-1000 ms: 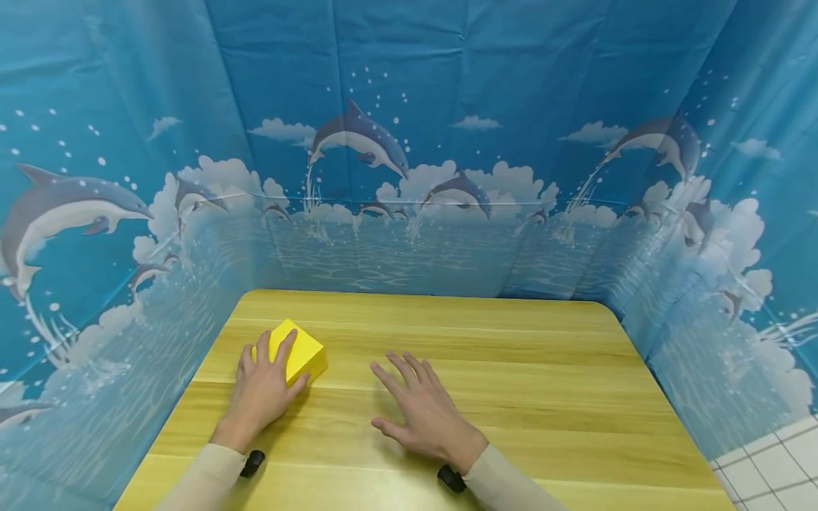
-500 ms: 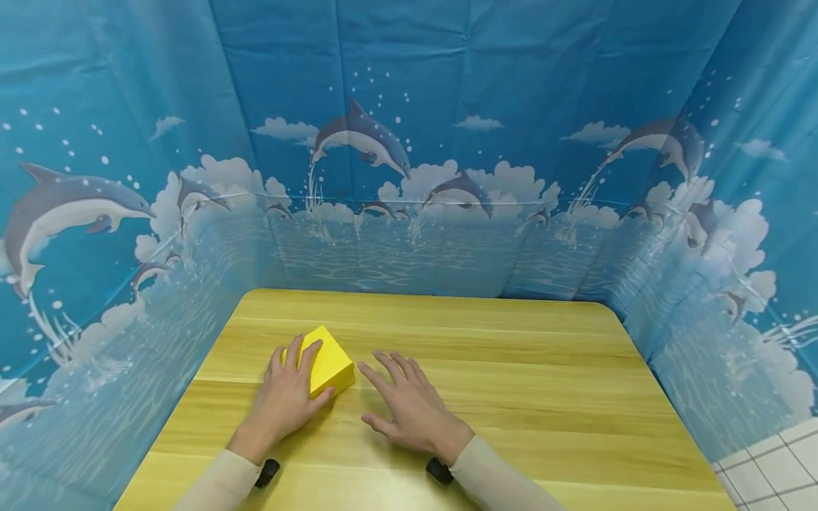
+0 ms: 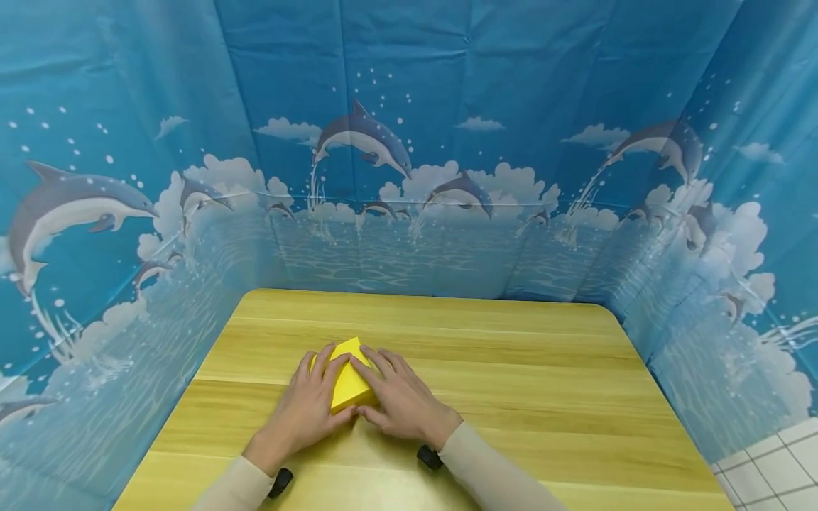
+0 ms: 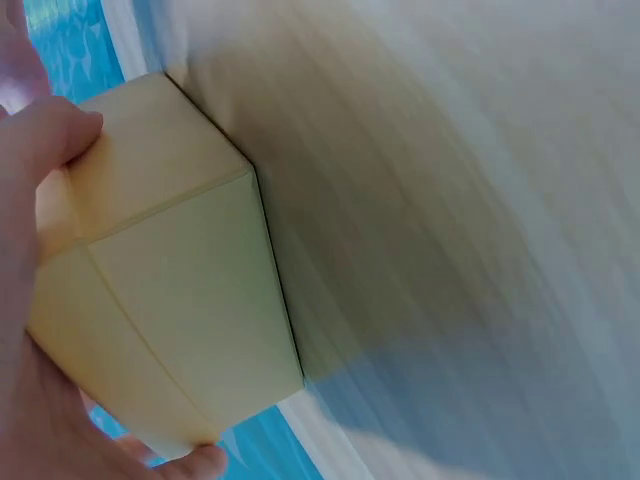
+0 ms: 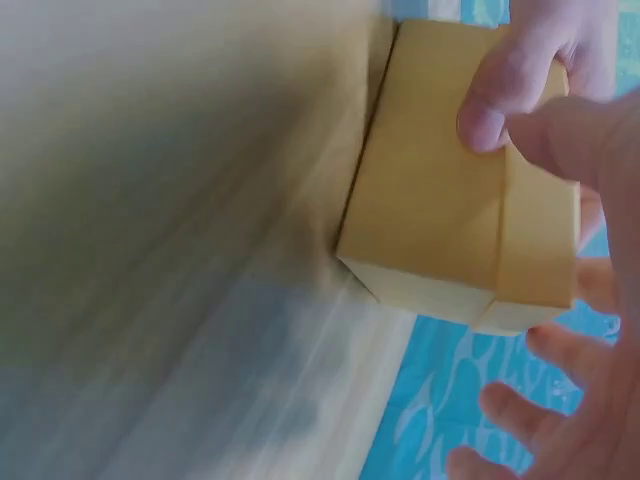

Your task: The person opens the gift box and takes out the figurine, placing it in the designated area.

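A yellow box (image 3: 348, 387) with a lid-like seam round its sides sits on the table, left of the middle. My left hand (image 3: 309, 399) grips it from the left, thumb on the near side and fingers spread over the top and far side. In the left wrist view the seam runs across the box (image 4: 195, 290) near my palm. My right hand (image 3: 406, 402) is at the box's right side, fingers loosely extended, index fingertip by the top edge. The right wrist view has both thumbs meeting at the box's (image 5: 430, 170) near side.
Wood-patterned table (image 3: 511, 383) with rounded far corners. A blue dolphin-print curtain (image 3: 409, 255) stands close behind it and along both sides. White floor tiles (image 3: 773, 468) show at the lower right. A dark wrist strap (image 3: 429, 458) is under the right wrist.
My left hand has slid the yellow box rightward and slightly toward me. My right hand has come left to meet it, and the thumbs now nearly touch.
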`<state>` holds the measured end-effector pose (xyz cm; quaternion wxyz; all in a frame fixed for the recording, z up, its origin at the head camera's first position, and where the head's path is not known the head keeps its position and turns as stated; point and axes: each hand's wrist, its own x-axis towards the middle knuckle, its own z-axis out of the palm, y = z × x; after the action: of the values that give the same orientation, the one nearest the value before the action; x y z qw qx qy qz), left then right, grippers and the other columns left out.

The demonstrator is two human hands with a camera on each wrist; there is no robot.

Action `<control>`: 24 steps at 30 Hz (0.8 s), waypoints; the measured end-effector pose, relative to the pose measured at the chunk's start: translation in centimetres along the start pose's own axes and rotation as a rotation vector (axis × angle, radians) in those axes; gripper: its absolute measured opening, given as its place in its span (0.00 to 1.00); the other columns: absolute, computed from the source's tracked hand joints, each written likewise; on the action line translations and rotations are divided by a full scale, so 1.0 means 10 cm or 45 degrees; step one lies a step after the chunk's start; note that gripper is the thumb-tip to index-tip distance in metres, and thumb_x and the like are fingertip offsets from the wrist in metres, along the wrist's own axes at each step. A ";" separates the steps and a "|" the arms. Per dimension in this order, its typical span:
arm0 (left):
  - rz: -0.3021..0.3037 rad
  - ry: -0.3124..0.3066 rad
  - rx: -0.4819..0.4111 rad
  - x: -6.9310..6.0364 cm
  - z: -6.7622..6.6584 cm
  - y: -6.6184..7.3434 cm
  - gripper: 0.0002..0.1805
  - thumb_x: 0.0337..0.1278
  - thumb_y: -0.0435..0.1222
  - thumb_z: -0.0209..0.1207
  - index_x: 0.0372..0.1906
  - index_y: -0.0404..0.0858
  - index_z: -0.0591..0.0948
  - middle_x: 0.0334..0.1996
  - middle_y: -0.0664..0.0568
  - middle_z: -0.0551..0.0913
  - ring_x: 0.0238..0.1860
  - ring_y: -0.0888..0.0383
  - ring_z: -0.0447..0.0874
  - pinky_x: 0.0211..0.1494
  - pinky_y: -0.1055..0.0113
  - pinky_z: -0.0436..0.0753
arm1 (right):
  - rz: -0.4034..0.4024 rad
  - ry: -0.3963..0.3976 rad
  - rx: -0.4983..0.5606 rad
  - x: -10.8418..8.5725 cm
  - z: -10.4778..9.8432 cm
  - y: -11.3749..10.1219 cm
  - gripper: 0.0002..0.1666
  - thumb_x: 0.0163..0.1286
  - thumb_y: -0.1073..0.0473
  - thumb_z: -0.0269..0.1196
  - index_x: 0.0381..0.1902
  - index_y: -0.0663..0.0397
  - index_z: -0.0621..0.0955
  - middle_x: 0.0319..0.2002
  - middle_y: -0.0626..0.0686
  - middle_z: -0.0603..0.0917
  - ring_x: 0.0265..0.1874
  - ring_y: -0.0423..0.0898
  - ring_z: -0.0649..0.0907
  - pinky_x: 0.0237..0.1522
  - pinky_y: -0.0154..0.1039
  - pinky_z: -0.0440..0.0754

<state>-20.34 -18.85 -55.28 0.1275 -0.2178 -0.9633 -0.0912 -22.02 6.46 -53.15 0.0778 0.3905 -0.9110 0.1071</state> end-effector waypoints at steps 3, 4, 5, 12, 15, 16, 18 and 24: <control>0.018 -0.027 -0.011 -0.01 0.00 0.05 0.55 0.73 0.66 0.74 0.89 0.39 0.66 0.89 0.33 0.65 0.80 0.23 0.72 0.79 0.29 0.83 | -0.012 -0.078 0.041 0.04 -0.02 0.04 0.57 0.88 0.34 0.67 0.99 0.38 0.53 0.97 0.56 0.55 0.91 0.65 0.68 0.89 0.65 0.75; 0.018 -0.043 -0.015 -0.01 -0.01 0.06 0.56 0.74 0.66 0.73 0.89 0.38 0.66 0.90 0.33 0.64 0.81 0.23 0.72 0.79 0.29 0.83 | -0.012 -0.106 0.067 0.05 -0.04 0.05 0.57 0.87 0.34 0.68 0.99 0.38 0.53 0.98 0.56 0.53 0.92 0.64 0.67 0.89 0.64 0.74; 0.015 -0.065 -0.019 0.00 -0.01 0.07 0.57 0.75 0.67 0.72 0.90 0.37 0.65 0.90 0.34 0.64 0.82 0.23 0.71 0.81 0.30 0.82 | -0.010 -0.129 0.097 0.06 -0.05 0.06 0.57 0.86 0.35 0.69 0.99 0.38 0.53 0.98 0.56 0.52 0.92 0.64 0.67 0.89 0.64 0.74; 0.063 -0.162 -0.040 0.01 -0.01 0.17 0.58 0.76 0.69 0.69 0.92 0.38 0.62 0.94 0.38 0.60 0.86 0.27 0.67 0.86 0.35 0.79 | 0.040 -0.237 0.272 0.08 -0.17 0.20 0.49 0.79 0.34 0.76 0.87 0.44 0.71 0.99 0.58 0.47 0.94 0.60 0.64 0.88 0.59 0.77; 0.091 -0.147 -0.051 0.01 0.00 0.22 0.58 0.74 0.69 0.70 0.91 0.38 0.62 0.93 0.40 0.60 0.86 0.30 0.68 0.87 0.38 0.79 | 0.043 -0.254 0.322 0.07 -0.21 0.27 0.46 0.74 0.34 0.80 0.78 0.44 0.74 0.97 0.60 0.53 0.93 0.60 0.67 0.84 0.56 0.83; 0.100 -0.134 -0.054 0.02 0.00 0.23 0.58 0.74 0.69 0.71 0.91 0.38 0.63 0.93 0.40 0.61 0.86 0.31 0.68 0.87 0.39 0.80 | 0.047 -0.257 0.342 0.06 -0.22 0.29 0.46 0.73 0.35 0.82 0.77 0.44 0.74 0.97 0.60 0.55 0.92 0.60 0.69 0.82 0.55 0.85; 0.110 -0.120 -0.062 0.02 0.02 0.27 0.59 0.73 0.69 0.71 0.91 0.37 0.62 0.93 0.42 0.61 0.86 0.33 0.68 0.87 0.41 0.80 | 0.046 -0.247 0.370 0.03 -0.24 0.32 0.45 0.71 0.36 0.84 0.74 0.44 0.74 0.94 0.60 0.61 0.87 0.58 0.75 0.78 0.51 0.88; 0.107 -0.136 -0.131 0.01 0.05 0.33 0.61 0.72 0.69 0.72 0.93 0.38 0.61 0.95 0.43 0.58 0.91 0.38 0.62 0.89 0.44 0.79 | 0.034 -0.222 0.410 -0.07 -0.27 0.38 0.45 0.67 0.36 0.87 0.68 0.43 0.74 0.85 0.57 0.69 0.72 0.50 0.81 0.71 0.45 0.89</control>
<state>-19.11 -15.73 -55.35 0.0681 -0.2688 -0.9528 -0.1234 -24.13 10.15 -51.26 -0.0666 0.3934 -0.8905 0.2185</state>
